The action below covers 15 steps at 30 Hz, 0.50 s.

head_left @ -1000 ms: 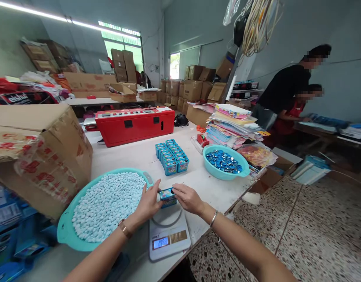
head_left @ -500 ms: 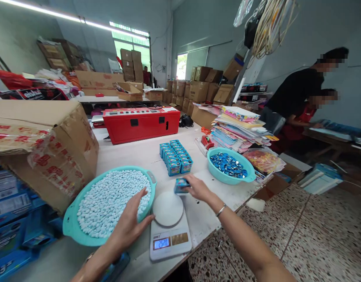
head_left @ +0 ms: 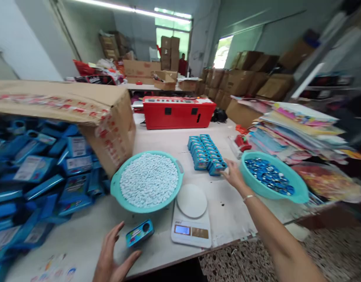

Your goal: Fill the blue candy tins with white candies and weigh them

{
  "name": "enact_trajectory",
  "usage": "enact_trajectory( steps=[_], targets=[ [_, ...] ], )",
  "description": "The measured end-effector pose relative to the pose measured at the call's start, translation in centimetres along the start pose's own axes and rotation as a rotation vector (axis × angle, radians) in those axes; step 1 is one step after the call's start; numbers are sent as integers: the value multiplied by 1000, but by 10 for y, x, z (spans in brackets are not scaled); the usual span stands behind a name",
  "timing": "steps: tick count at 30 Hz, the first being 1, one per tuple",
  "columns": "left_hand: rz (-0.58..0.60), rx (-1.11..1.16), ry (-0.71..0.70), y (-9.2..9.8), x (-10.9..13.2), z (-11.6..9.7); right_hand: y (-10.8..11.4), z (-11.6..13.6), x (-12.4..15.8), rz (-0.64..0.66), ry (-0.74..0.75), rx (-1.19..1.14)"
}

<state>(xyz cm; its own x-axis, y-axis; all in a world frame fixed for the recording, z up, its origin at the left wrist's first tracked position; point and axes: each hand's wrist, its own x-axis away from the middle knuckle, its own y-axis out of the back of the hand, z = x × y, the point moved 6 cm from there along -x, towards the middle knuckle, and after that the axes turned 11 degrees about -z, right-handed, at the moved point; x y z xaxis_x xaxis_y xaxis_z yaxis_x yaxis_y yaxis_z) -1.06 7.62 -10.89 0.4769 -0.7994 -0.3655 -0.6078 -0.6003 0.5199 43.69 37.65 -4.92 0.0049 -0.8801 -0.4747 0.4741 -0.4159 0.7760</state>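
Note:
My right hand [head_left: 235,175] reaches out to the block of small blue boxes [head_left: 206,151] and touches the nearest box at its front corner; its fingers are partly hidden. My left hand [head_left: 111,256] hovers open near the table's front edge, fingers spread beside a single blue box [head_left: 139,233] that lies flat. Between the hands stands a white kitchen scale [head_left: 192,214] with a bare round plate and a lit display. A teal basin of pale blue tablets [head_left: 148,179] sits behind the left hand. A second teal basin [head_left: 271,178] holds shiny blue pieces at the right.
An open cardboard box [head_left: 80,105] overhangs a heap of blue packets [head_left: 39,172] at the left. A red machine [head_left: 178,112] stands at the table's far side. Stacked coloured paper sheets [head_left: 298,125] lie at the right. Cartons line the back wall, and a person stands far off.
My view swung left. The right hand carried the small blue box away from the scale to the block of boxes. The left hand left the tablet basin and came down beside the single flat box.

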Motion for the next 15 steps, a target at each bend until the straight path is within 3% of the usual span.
enact_trajectory(
  steps=[2, 4, 7, 9, 12, 15],
  targets=[
    [9, 31, 33, -11, 7, -1, 4, 35, 7, -161, 71, -58],
    [-20, 82, 99, -21, 10, -1, -6, 91, 17, -198, 226, -184],
    [18, 165, 212, -39, 12, -1, -52, 194, 36, 118, 506, -338],
    [62, 220, 269, -47, 13, -1, -90, 245, 46, 339, 580, -281],
    [75, 269, 259, -41, 10, -6, -137, 276, 50, 557, 482, -72],
    [55, 278, 198, -22, 3, -13, -156, 285, 61, 663, 462, -12]
  ],
)
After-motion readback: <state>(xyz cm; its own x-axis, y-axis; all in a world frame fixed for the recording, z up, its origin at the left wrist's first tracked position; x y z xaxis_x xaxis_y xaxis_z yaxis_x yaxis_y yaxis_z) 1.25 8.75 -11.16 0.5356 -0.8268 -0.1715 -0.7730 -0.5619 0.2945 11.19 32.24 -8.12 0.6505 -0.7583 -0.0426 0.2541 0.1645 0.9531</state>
